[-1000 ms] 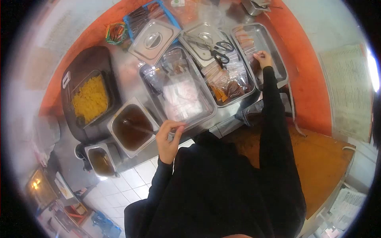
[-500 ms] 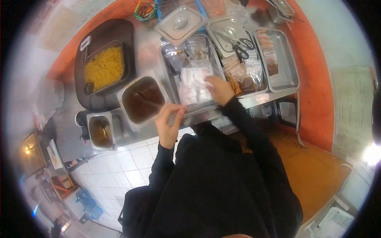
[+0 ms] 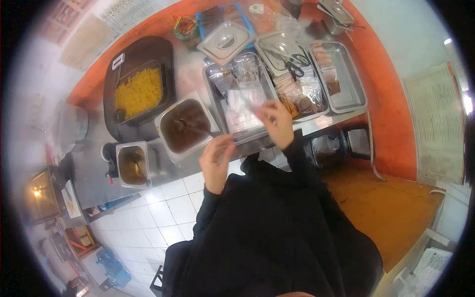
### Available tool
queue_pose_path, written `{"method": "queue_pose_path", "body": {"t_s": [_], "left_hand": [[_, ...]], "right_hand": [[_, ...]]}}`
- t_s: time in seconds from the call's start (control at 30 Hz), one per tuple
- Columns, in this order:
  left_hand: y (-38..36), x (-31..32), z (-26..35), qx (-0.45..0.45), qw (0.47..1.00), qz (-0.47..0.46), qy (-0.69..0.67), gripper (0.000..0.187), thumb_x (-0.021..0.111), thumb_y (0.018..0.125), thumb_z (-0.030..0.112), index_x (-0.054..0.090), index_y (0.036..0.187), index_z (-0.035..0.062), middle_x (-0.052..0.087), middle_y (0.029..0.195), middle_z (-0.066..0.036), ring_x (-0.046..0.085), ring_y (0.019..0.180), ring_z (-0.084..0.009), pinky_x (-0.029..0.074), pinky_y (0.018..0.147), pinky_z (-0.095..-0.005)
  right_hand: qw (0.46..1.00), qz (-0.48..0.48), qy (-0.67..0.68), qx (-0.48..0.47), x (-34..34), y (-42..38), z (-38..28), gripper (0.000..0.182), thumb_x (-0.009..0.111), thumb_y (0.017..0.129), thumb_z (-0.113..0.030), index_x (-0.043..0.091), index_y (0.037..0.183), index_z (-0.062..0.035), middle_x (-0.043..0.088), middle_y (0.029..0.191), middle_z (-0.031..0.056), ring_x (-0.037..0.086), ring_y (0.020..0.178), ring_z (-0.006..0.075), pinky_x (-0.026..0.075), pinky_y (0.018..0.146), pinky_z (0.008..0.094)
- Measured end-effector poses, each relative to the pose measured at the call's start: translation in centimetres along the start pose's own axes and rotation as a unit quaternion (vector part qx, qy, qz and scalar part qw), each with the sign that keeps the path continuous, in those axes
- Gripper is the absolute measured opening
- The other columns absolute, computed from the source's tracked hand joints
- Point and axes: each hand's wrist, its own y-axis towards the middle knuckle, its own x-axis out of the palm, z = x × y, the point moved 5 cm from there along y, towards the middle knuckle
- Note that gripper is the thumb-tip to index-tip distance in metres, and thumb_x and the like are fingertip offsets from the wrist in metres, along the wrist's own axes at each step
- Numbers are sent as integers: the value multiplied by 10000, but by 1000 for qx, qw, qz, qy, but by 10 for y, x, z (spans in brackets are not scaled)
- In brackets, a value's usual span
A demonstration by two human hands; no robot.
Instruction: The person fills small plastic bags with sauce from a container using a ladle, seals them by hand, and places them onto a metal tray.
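My right hand (image 3: 277, 123) is closed in a pinch over the front of a steel pan (image 3: 216, 105). A faint, pale blur shows at its fingertips; what it is I cannot make out. Just below and to the left, at the pan's front corner, my left hand (image 3: 216, 161) curls its fingers toward the thumb, and anything between them is too blurred to name. Inside the pan lie a stack of clear plastic bags (image 3: 242, 106) and several small filled packets (image 3: 246, 69). A pan of dark brown sauce (image 3: 184, 126) with a ladle stands left of my hands.
Yellow food fills a tray (image 3: 141, 92) at the left. A smaller pan (image 3: 133, 166) holds brownish liquid. Scissors (image 3: 297, 66) rest on a steel lid (image 3: 277, 47) behind a pan of packets (image 3: 303, 94). Another pan (image 3: 349, 96) stands at the right, near the orange wall.
My right hand has moved slightly right and down, away from the bags. My left hand has shifted a little right and lower, its fingers more curled. The camera view has tilted slightly.
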Motion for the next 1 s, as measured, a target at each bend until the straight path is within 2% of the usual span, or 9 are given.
{"method": "queue_pose_path", "body": {"t_s": [0.07, 0.2, 0.33, 0.53, 0.7, 0.77, 0.9, 0.97, 1.0], "left_hand": [[0, 21, 10, -12, 997, 6, -71, 94, 587, 781, 12, 590, 872, -15, 568, 912, -74, 551, 833, -138, 467, 720, -253], [-2, 27, 8, 14, 994, -55, -92, 101, 602, 762, 5, 591, 858, -25, 576, 878, -78, 567, 791, -142, 475, 692, -254], [-5, 27, 8, 49, 995, -86, -27, 82, 635, 717, 4, 621, 796, -10, 609, 764, -75, 574, 675, -128, 464, 629, -233], [-12, 11, 22, 79, 993, -22, 87, 90, 662, 659, -4, 634, 742, 21, 611, 679, -56, 561, 576, -105, 408, 488, -219], [-18, 17, 18, 59, 991, -52, 105, 67, 651, 671, -2, 604, 714, 19, 599, 670, -48, 557, 567, -90, 406, 457, -216], [-18, 19, 4, -71, 993, -90, 27, 55, 626, 704, 13, 586, 739, 0, 593, 660, -52, 551, 541, -98, 405, 449, -203], [-21, 30, 4, -17, 986, -166, -19, 74, 492, 779, -47, 487, 841, -8, 540, 691, -70, 528, 492, -118, 417, 432, -226], [-25, 36, 11, -35, 979, -199, 31, 58, 427, 805, -36, 435, 853, -5, 513, 705, -137, 536, 514, -220, 420, 461, -306], [-24, 37, 11, 41, 979, -169, 107, 35, 428, 812, -6, 426, 846, -9, 502, 714, -173, 523, 557, -286, 409, 488, -348]], "right_hand": [[972, -133, 159, 110, 2, -21, -20, 118, 661, 722, -111, 643, 802, -26, 576, 720, 39, 537, 630, 105, 400, 535, 216], [949, -97, 263, 146, -14, -40, -36, 123, 719, 659, -91, 641, 739, -40, 571, 703, 9, 511, 614, 69, 380, 529, 200], [962, -166, 180, 120, -26, -41, -40, 155, 734, 648, -101, 633, 748, -37, 572, 693, 14, 502, 604, 65, 377, 532, 198], [969, -59, 218, 102, -25, -42, -60, 235, 758, 630, -133, 623, 788, -24, 599, 688, 34, 538, 606, 78, 419, 532, 201], [964, -208, 158, 54, -16, -46, -64, 228, 700, 697, -122, 612, 859, 12, 623, 738, 98, 616, 637, 137, 479, 573, 234], [963, -217, 157, 42, -18, -45, -61, 205, 674, 723, -118, 602, 864, 13, 616, 742, 109, 616, 635, 150, 476, 570, 240], [959, -254, 126, 15, -13, -42, -67, 125, 590, 776, -97, 558, 810, 19, 578, 734, 126, 595, 603, 215, 457, 531, 270], [966, -242, 53, -79, -9, -42, -70, 106, 551, 767, -93, 519, 735, 2, 537, 710, 107, 555, 582, 260, 436, 502, 311], [970, -219, -16, -103, -9, -44, -69, 104, 551, 752, -108, 516, 730, -13, 529, 700, 95, 545, 578, 263, 431, 496, 323]]}}
